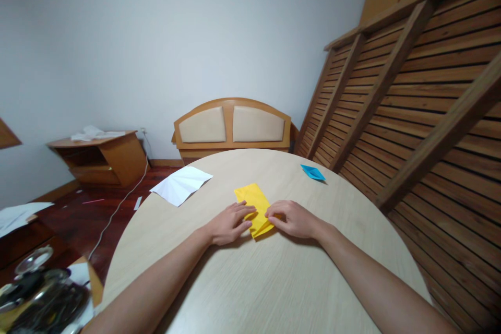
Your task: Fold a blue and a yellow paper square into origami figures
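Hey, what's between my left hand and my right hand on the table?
In the head view, the folded yellow paper lies between your left hand and right hand; fingers of both touch it.

Your left hand (pixel 230 223) and right hand (pixel 294 219) are hiding parts of the yellow paper (pixel 256 198). The bottom edge is cutting off your forearms (pixel 172 266) and the worktop (pixel 305 292), which is itself hiding the base of the headboard (pixel 229 125). The slatted panel (pixel 422 83) is running past the right edge. Lower left, clutter (pixel 47 297) is blurring, too indistinct for identifying.
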`<state>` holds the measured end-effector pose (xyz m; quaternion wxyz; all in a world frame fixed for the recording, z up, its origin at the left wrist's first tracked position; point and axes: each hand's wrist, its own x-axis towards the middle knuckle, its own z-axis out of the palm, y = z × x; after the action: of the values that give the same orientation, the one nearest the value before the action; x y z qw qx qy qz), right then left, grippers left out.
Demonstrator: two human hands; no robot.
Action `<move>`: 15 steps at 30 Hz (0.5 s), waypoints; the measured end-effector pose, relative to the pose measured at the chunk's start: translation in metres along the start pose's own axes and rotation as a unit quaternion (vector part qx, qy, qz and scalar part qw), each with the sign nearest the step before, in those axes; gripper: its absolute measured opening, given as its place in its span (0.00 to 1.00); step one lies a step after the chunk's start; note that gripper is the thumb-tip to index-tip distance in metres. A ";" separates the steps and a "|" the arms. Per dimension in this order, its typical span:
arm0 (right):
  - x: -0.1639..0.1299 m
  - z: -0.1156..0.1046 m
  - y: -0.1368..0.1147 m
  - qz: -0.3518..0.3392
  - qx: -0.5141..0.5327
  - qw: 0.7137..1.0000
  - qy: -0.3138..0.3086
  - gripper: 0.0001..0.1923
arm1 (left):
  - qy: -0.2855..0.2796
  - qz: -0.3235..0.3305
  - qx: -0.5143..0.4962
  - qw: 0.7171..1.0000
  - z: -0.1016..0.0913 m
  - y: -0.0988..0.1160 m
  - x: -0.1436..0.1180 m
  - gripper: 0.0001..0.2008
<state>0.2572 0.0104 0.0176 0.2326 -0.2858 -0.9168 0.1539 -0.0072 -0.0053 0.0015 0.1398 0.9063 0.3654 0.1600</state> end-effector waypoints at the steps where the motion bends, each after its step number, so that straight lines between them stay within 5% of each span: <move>1: 0.000 -0.001 0.001 0.007 0.002 1.000 0.005 0.10 | -0.003 0.015 -0.007 1.000 -0.001 0.000 -0.001 0.26; 6: -0.003 -0.006 0.004 0.041 0.029 0.998 0.038 0.12 | 0.023 0.052 -0.012 0.998 -0.001 0.003 -0.001 0.33; 15: -0.002 -0.009 0.004 0.070 0.077 0.993 0.059 0.14 | 0.090 -0.033 0.045 0.994 0.004 -0.003 0.006 0.12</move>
<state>0.2649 0.0135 0.0228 0.2965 -0.3386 -0.8647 0.2230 -0.0031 0.0001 -0.0025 0.0709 0.8812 0.4126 0.2196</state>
